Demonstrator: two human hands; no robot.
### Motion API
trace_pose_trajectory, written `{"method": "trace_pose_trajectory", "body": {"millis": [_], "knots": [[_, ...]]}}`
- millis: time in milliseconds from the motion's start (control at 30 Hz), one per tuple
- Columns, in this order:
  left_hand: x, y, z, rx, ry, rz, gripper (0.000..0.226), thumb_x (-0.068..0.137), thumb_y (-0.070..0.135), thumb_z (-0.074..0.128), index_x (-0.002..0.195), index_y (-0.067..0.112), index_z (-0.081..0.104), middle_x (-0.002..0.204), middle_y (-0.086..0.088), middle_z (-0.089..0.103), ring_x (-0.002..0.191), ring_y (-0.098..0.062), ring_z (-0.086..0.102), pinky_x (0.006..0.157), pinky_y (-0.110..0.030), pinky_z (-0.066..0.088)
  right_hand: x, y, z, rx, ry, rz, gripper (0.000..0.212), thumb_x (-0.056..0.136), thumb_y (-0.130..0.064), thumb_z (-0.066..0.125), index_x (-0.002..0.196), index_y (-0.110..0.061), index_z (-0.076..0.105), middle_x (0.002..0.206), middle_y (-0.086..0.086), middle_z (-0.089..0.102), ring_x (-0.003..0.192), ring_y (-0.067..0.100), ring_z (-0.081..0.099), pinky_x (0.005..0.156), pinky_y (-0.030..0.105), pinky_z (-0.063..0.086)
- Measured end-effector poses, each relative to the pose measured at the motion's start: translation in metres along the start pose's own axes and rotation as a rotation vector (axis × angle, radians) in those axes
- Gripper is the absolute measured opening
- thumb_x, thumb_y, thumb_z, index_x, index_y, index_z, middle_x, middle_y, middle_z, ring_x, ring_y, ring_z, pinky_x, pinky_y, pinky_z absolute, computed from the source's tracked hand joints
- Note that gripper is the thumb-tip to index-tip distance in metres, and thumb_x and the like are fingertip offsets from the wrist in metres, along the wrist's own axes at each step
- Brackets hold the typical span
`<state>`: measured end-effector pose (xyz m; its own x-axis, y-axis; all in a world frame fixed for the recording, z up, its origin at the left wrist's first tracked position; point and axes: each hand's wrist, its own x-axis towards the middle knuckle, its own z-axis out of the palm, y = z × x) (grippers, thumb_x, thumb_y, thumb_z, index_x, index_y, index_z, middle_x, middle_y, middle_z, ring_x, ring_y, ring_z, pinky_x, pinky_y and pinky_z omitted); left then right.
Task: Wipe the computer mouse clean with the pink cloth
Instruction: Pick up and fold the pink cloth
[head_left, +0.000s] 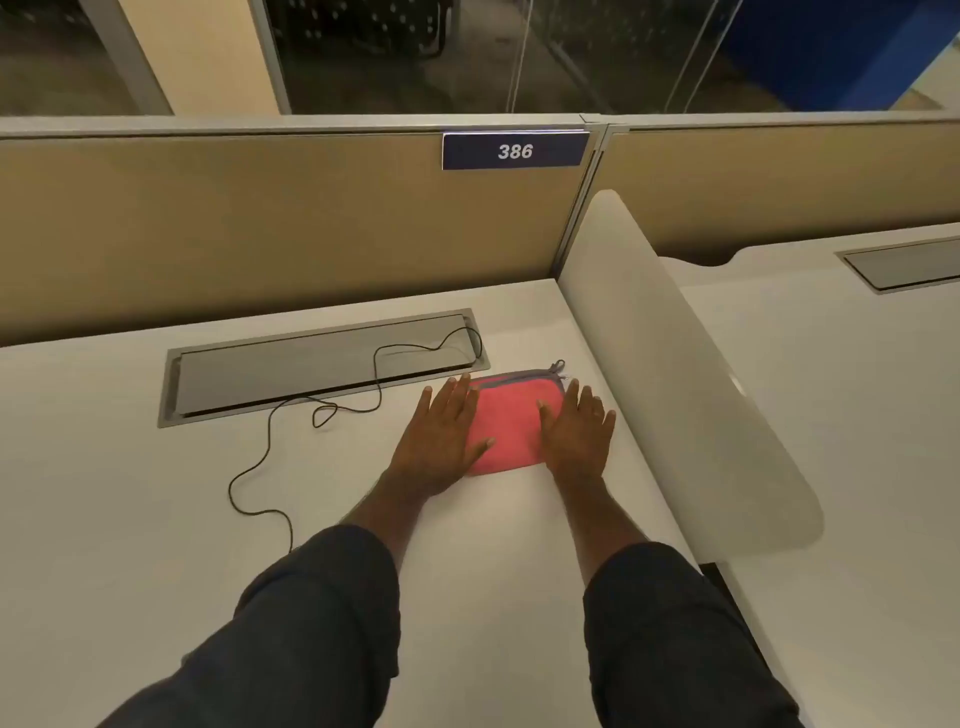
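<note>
Honestly, w/ both hands flat on the folded pink cloth (506, 426) on the counter (130, 493) (left hand (444, 441), right hand (576, 436)), nothing's gripped and no mouse is seen, so the black cable (270, 441) could get snagged.

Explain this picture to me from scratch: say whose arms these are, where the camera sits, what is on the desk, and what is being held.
There is no machine here. A person wears one wide-angle camera on the head, looking forward and down, so the two arms in dark sleeves are that person's own.

Both hands lie flat with straight fingers on a folded pink cloth with a grey edge: the left hand on its left side, the right hand on its right. They press on it; neither grips anything.

The cloth lies on a white desk. To its left a thin black cable loops across the desk, coming from a grey metal cable hatch set into the surface. The cable runs under the left sleeve; no computer mouse is visible. Behind stands a tan partition with a blue sign reading 386.
</note>
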<state>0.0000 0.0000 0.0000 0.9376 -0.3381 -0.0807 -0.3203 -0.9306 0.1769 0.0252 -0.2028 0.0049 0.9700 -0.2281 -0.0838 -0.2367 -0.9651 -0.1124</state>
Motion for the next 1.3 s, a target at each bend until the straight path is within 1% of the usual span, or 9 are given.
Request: {"method": "trace_pose_trajectory", "body": {"millis": [200, 300, 567, 667, 800, 933, 1000, 1133, 1300], "knots": [[0.034, 0.002, 0.015, 0.059, -0.086, -0.015, 0.077, 0.101, 0.057, 0.026, 0.157, 0.009, 0.004, 0.166, -0.013, 0.000, 0.153, -0.029, 0.001, 0.123, -0.050, 0.007, 0.025, 0.006, 0.010, 0.040, 0.013, 0.041, 0.067, 0.098, -0.055, 0.042, 0.147, -0.010, 0.037, 0.138, 0.014, 0.052, 0.124, 0.031, 0.051, 0.102, 0.043, 0.041], [0.049, 0.004, 0.019, 0.044, -0.147, -0.059, 0.076, 0.102, 0.053, 0.033, 0.157, 0.008, 0.006, 0.165, -0.014, 0.003, 0.152, -0.031, 0.005, 0.122, -0.050, 0.012, 0.032, 0.006, 0.009, 0.066, 0.019, 0.064, 0.059, 0.091, -0.053, 0.055, 0.134, -0.013, 0.051, 0.125, 0.011, 0.057, 0.116, 0.030, 0.054, 0.093, 0.042, 0.043], [0.072, 0.009, 0.014, -0.058, 0.006, -0.122, 0.071, 0.089, 0.048, 0.058, 0.147, 0.012, 0.034, 0.135, -0.011, 0.051, 0.120, -0.031, 0.049, 0.098, -0.042, 0.042, 0.049, 0.000, 0.003, 0.387, -0.107, 0.244, 0.042, 0.080, -0.036, 0.075, 0.115, -0.014, 0.065, 0.117, 0.007, 0.070, 0.109, 0.030, 0.064, 0.092, 0.037, 0.046], [0.073, 0.008, 0.009, -0.198, 0.001, -0.173, 0.059, 0.085, 0.038, 0.060, 0.138, 0.014, 0.047, 0.126, -0.010, 0.060, 0.113, -0.032, 0.056, 0.093, -0.042, 0.046, 0.051, -0.003, 0.000, 0.438, -0.210, 0.269, 0.034, 0.078, -0.031, 0.077, 0.102, -0.008, 0.070, 0.105, 0.012, 0.073, 0.097, 0.032, 0.068, 0.078, 0.032, 0.050], [0.060, -0.004, 0.001, -0.411, -0.006, -0.281, 0.029, 0.081, 0.037, 0.064, 0.102, 0.018, 0.069, 0.100, -0.003, 0.069, 0.095, -0.027, 0.062, 0.072, -0.032, 0.045, 0.041, -0.011, -0.011, 0.493, -0.286, 0.189, 0.022, 0.076, -0.029, 0.078, 0.075, -0.011, 0.064, 0.077, 0.006, 0.065, 0.077, 0.028, 0.063, 0.058, 0.026, 0.038], [0.034, -0.020, -0.008, -0.628, -0.003, -0.313, 0.022, 0.074, 0.038, 0.065, 0.075, 0.016, 0.063, 0.075, 0.002, 0.058, 0.076, -0.024, 0.056, 0.060, -0.030, 0.037, 0.024, -0.021, -0.037, 0.515, -0.316, 0.000, 0.045, 0.075, -0.024, 0.081, 0.055, -0.019, 0.041, 0.056, -0.003, 0.043, 0.058, 0.018, 0.043, 0.049, 0.027, 0.025], [0.014, -0.026, -0.012, -0.738, 0.026, -0.275, 0.027, 0.069, 0.040, 0.062, 0.073, 0.014, 0.058, 0.071, 0.001, 0.057, 0.072, -0.026, 0.056, 0.059, -0.032, 0.038, 0.014, -0.027, -0.052, 0.547, -0.316, -0.109, 0.049, 0.074, -0.021, 0.081, 0.055, -0.019, 0.037, 0.056, -0.002, 0.038, 0.056, 0.016, 0.035, 0.052, 0.030, 0.022], [-0.025, -0.027, -0.023, -0.889, 0.104, -0.257, 0.026, 0.074, 0.036, 0.075, 0.085, 0.019, 0.059, 0.075, 0.001, 0.064, 0.068, -0.017, 0.057, 0.061, -0.034, 0.044, -0.013, -0.042, -0.082, 0.574, -0.297, -0.258, 0.033, 0.075, -0.020, 0.080, 0.062, -0.013, 0.051, 0.060, 0.004, 0.046, 0.058, 0.017, 0.038, 0.056, 0.029, 0.026], [-0.070, -0.019, -0.054, -1.080, 0.145, -0.184, 0.031, 0.078, 0.041, 0.069, 0.086, 0.011, 0.071, 0.081, -0.007, 0.073, 0.073, -0.016, 0.066, 0.067, -0.041, 0.055, -0.053, -0.059, -0.118, 0.611, -0.252, -0.408, 0.016, 0.077, -0.016, 0.078, 0.070, -0.022, 0.065, 0.064, -0.009, 0.060, 0.061, 0.007, 0.052, 0.057, 0.024, 0.039]]}}
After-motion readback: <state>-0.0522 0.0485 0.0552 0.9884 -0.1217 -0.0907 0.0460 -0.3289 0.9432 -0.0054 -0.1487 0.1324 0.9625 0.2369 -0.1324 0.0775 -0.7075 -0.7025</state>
